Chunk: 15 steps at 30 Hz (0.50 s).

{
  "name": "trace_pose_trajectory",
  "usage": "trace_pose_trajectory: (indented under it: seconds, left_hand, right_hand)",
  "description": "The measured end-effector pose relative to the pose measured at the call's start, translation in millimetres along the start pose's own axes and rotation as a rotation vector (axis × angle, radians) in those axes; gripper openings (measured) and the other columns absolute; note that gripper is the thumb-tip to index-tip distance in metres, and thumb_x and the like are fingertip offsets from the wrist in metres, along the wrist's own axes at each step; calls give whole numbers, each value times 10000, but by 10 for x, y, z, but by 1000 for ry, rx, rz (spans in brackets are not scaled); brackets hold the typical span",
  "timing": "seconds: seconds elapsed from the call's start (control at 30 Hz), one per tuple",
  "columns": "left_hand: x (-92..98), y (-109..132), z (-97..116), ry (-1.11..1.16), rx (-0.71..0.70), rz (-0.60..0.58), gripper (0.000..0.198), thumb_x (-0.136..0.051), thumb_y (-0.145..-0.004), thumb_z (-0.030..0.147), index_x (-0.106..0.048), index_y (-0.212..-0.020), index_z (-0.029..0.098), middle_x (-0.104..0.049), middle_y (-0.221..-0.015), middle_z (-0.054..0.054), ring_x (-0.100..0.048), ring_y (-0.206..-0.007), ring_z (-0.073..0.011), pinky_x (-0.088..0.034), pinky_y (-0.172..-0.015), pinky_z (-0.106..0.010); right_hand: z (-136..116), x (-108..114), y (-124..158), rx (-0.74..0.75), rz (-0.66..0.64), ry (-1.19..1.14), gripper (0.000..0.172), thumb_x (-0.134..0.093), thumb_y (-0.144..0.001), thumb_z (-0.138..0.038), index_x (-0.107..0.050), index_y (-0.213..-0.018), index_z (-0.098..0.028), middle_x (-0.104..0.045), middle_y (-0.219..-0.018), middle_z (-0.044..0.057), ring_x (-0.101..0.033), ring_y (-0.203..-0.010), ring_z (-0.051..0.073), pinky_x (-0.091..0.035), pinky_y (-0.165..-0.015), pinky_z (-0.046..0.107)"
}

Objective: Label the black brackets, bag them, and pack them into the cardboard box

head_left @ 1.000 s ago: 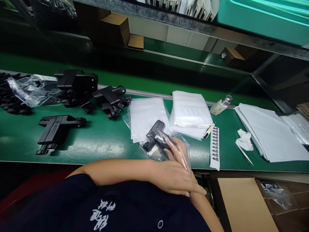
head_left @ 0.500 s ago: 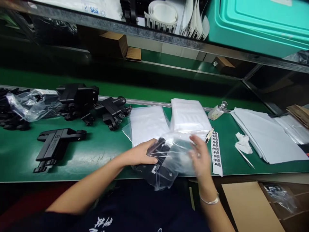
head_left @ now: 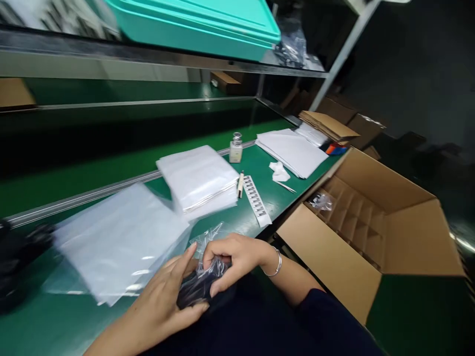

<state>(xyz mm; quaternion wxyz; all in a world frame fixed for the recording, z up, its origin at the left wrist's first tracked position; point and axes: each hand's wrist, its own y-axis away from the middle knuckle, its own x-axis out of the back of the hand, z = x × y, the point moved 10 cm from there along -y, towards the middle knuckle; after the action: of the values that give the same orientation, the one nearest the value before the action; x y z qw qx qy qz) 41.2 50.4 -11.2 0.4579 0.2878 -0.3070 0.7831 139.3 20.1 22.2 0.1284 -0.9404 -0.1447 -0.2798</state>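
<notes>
Both my hands hold a black plastic part inside a clear plastic bag (head_left: 198, 287) at the front edge of the green table (head_left: 48, 326). My left hand (head_left: 174, 291) cups the bagged part from the left and below, thumb against it. My right hand (head_left: 233, 259), with a bracelet on the wrist, has its fingers curled over the top of the bag and pinches the plastic. Part of the black piece is hidden under my fingers.
Two stacks of clear bags lie on the table, one stack (head_left: 118, 240) at left, another stack (head_left: 198, 178) behind. A small bottle (head_left: 236, 147), a label strip (head_left: 256, 198), white sheets (head_left: 291, 151) and a rag (head_left: 279, 172) lie beyond. An open cardboard box with dividers (head_left: 371, 222) stands at right.
My view has swung right, bringing the cardboard box into sight. My hands have drawn the bagged part toward my body and my right hand has closed onto the bag.
</notes>
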Motion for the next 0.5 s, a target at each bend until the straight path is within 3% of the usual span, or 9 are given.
trace_pose_trajectory:
  seconds: [0.07,0.13,0.23,0.3,0.37,0.4,0.5]
  left_hand:
    - [-7,-136,139,27,-49,9,902,-569,-868,416,2,-1562,336,-628,-1337,-92,-605,-1227,-303,-508,-1011,-462]
    - [71,-249,161,47,-27,56,810,-503,-903,472,-39,-1561,378,-550,-1438,-74,-547,-1300,-310,-558,-944,-436]
    - [185,-294,-120,44,169,111,562,-436,-924,528,-361,-1467,400,-587,-1391,-30,-579,-1257,-308,-613,-642,-291]
    - [184,-248,-366,53,300,119,445,-433,-922,550,-544,-1316,376,-657,-1278,-11,-623,-1191,-294,-580,-527,-236]
    - [130,-212,-539,72,362,120,416,-460,-907,567,-618,-1224,350,-695,-1207,-5,-651,-1146,-284,-587,-529,-229]
    - [84,-213,-591,82,367,110,416,-472,-901,568,-632,-1212,343,-709,-1186,-4,-663,-1128,-278,-595,-544,-229]
    - [-93,-285,-619,102,296,18,408,-517,-874,568,-670,-1185,352,-731,-1174,7,-693,-1091,-263,-605,-562,-215]
  right_hand:
    - [120,308,382,-61,201,-64,519,-595,-751,-746,-589,-807,-230,-569,-638,-39,-509,-527,113,-444,-520,232]
    - [224,791,1014,-154,579,-52,543,-546,-751,-778,-558,-764,-235,-576,-657,-15,-523,-526,137,-454,-512,266]
    - [96,1538,2516,-247,1371,208,478,-541,-771,-707,-523,-782,-229,-557,-682,2,-543,-566,166,-462,-543,298]
    - [-113,1753,3482,-321,1824,504,433,-535,-777,-645,-506,-814,-215,-549,-740,19,-548,-616,171,-465,-599,311]
    - [-163,1906,4035,-531,1989,791,417,-521,-778,-616,-507,-827,-202,-556,-776,43,-560,-704,201,-469,-677,345]
    - [-108,2010,4185,-658,1978,893,420,-519,-769,-609,-520,-836,-194,-571,-789,61,-564,-741,220,-465,-714,367]
    - [375,2383,4350,-1065,1691,943,430,-466,-803,-579,-566,-884,-168,-621,-800,117,-569,-772,256,-435,-741,396]
